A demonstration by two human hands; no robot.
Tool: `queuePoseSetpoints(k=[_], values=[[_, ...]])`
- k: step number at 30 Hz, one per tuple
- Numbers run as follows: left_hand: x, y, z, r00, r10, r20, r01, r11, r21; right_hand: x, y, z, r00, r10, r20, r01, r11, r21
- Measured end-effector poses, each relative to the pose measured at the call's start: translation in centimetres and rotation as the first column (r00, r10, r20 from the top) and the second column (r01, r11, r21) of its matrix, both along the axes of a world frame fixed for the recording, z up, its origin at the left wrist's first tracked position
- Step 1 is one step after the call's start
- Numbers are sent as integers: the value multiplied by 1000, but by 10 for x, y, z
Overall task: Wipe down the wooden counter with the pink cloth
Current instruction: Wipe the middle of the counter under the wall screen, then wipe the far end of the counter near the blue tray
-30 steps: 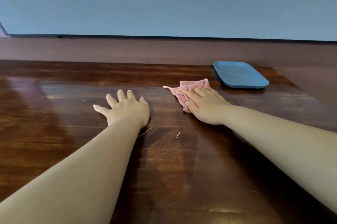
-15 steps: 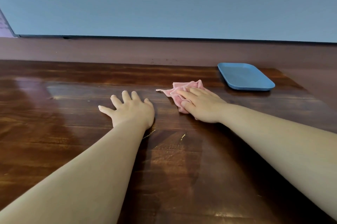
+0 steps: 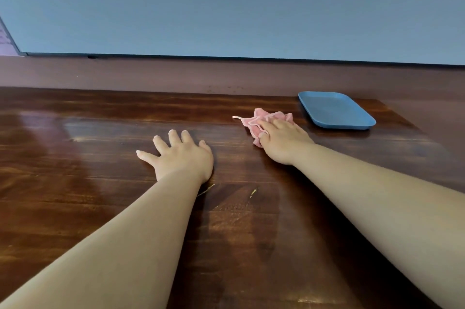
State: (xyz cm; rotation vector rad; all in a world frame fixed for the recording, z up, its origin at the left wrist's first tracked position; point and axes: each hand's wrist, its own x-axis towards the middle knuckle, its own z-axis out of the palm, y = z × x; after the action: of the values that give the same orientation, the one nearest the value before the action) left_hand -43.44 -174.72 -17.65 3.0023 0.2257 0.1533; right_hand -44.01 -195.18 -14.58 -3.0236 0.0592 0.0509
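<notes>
Head view: my right hand (image 3: 281,141) presses the bunched pink cloth (image 3: 261,122) flat-fingered onto the wooden counter (image 3: 100,195) at two o'clock, near the blue tray (image 3: 334,110) but apart from it. My left hand (image 3: 181,157) lies spread and empty at eleven o'clock (bracing). I'd keep even pressure and overlap strokes, sparing the tray

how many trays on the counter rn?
1. A blue tray sits at the far right of the wooden counter, just right of the pink cloth under the right hand. Nothing in view could hide another.
</notes>
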Motion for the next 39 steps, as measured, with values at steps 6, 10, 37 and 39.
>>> queuePoseSetpoints(k=[6, 10, 37, 39], values=[[1, -1, 1, 1000, -2, -2, 2, 1000, -6, -51, -8, -6, 979, 201, -35, -200, 979, 35], [-1, -1, 1, 1000, -5, 0, 5, 1000, -4, -65, -30, 24, 995, 93, 29, -96, 901, 422], [-2, -1, 1, 995, 46, 86, -36, 993, -112, 31, 50, 43, 952, 245, 185, -239, 970, -54], [-1, -1, 0, 996, 38, 83, -30, 994, -103, 29, 49, 41, 966, 188, 180, -203, 977, 71]])
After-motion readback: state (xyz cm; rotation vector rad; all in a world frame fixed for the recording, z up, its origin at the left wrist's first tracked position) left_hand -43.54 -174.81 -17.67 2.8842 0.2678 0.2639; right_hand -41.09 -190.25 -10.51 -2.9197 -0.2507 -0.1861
